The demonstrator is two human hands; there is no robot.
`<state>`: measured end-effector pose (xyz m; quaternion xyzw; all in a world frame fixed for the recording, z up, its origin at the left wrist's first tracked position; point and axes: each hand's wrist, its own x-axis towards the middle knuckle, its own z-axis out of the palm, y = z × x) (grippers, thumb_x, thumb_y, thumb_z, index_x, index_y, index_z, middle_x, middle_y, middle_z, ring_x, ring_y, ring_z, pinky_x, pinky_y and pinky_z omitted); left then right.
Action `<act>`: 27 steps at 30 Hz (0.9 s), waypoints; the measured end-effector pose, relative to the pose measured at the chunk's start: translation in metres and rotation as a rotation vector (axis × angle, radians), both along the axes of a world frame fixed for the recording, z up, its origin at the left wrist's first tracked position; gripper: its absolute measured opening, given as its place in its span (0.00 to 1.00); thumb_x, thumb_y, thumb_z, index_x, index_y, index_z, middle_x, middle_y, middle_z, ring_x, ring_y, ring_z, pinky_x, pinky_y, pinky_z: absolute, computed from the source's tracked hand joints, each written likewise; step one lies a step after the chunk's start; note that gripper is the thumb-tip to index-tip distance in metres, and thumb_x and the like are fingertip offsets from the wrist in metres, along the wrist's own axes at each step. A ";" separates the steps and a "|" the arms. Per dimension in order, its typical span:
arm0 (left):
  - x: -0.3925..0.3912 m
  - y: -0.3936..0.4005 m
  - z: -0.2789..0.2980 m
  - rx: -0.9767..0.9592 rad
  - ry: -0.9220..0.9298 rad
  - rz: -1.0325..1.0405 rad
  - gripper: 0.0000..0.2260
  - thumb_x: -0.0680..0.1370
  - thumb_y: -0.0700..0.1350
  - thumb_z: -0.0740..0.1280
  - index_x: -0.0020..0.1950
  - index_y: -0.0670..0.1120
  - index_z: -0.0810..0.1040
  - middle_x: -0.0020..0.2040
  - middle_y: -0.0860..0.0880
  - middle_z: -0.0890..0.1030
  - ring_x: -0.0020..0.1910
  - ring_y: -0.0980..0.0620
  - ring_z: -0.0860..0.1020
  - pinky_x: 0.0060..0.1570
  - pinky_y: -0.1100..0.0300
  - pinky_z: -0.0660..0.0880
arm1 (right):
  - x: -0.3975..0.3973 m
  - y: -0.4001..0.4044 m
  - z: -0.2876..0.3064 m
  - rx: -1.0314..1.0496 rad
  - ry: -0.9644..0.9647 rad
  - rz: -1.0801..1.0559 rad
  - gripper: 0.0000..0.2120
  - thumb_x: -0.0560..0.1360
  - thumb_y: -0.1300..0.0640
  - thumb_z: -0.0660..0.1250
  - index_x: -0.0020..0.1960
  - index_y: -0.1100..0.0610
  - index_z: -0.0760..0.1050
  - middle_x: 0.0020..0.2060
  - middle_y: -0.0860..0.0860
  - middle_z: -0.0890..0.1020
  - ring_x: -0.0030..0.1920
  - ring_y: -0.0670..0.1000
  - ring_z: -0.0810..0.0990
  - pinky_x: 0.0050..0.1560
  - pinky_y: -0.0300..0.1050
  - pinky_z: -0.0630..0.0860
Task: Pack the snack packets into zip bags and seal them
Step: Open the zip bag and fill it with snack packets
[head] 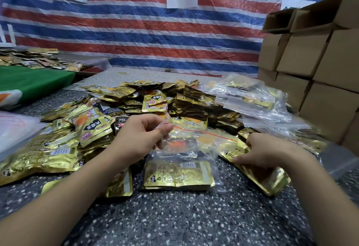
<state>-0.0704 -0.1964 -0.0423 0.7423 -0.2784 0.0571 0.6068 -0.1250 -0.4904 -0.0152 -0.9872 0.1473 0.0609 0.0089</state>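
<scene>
- The left hand [141,135] pinches the top edge of a clear zip bag [186,148] between thumb and curled fingers, holding its mouth up off the speckled table [174,216]. The bag hangs down and to the right of that grip.
- The zip bag is transparent, crinkled, with a thin red line along its opening. Its lower part lies on the table, and gold snack packets [178,174] show through it, label side up.
- Just right of the bag, the right hand [268,150] grips a stack of gold packets [262,176] with curled fingers, the stack tilted and touching the table.
- Behind the bag sits a large pile of packets [136,106]; to its right, filled bags [252,98] and stacked cardboard boxes [314,61].
- The count of packets inside the bag is hard to make out, glare blurs the plastic, and the right hand's fingertips are hidden under the stack.
</scene>
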 end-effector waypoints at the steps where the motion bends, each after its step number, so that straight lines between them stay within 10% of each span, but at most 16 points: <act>1: 0.000 0.000 0.000 0.000 -0.001 -0.002 0.06 0.71 0.56 0.69 0.38 0.56 0.83 0.33 0.50 0.83 0.28 0.55 0.79 0.29 0.66 0.72 | -0.001 0.001 0.001 0.026 -0.001 0.006 0.25 0.67 0.32 0.72 0.47 0.51 0.71 0.42 0.45 0.77 0.41 0.45 0.76 0.35 0.43 0.69; 9: -0.001 0.000 0.001 0.015 0.015 -0.035 0.06 0.70 0.55 0.71 0.40 0.54 0.84 0.33 0.48 0.83 0.28 0.54 0.79 0.29 0.65 0.73 | -0.005 0.000 0.008 0.196 -0.082 0.087 0.18 0.72 0.38 0.72 0.53 0.49 0.74 0.46 0.46 0.82 0.43 0.46 0.82 0.43 0.45 0.78; 14: -0.005 -0.001 0.004 0.039 0.014 -0.053 0.06 0.69 0.53 0.72 0.41 0.52 0.84 0.33 0.48 0.83 0.28 0.55 0.78 0.29 0.64 0.74 | 0.000 0.004 0.014 1.050 -0.605 -0.060 0.10 0.77 0.50 0.70 0.54 0.55 0.77 0.35 0.50 0.86 0.32 0.49 0.85 0.29 0.43 0.79; 20: -0.008 -0.002 0.004 0.083 0.014 -0.075 0.10 0.68 0.52 0.74 0.40 0.46 0.84 0.34 0.47 0.84 0.28 0.55 0.78 0.29 0.65 0.72 | -0.004 0.020 0.026 1.840 -0.483 -0.176 0.11 0.83 0.55 0.60 0.54 0.62 0.76 0.36 0.56 0.84 0.34 0.53 0.85 0.30 0.47 0.81; 27: -0.011 -0.004 0.005 0.095 0.019 -0.058 0.11 0.68 0.50 0.74 0.42 0.44 0.84 0.33 0.48 0.84 0.27 0.55 0.77 0.28 0.66 0.72 | -0.012 0.044 0.024 1.911 -0.506 0.120 0.11 0.69 0.65 0.65 0.52 0.62 0.75 0.41 0.56 0.84 0.39 0.52 0.84 0.40 0.45 0.84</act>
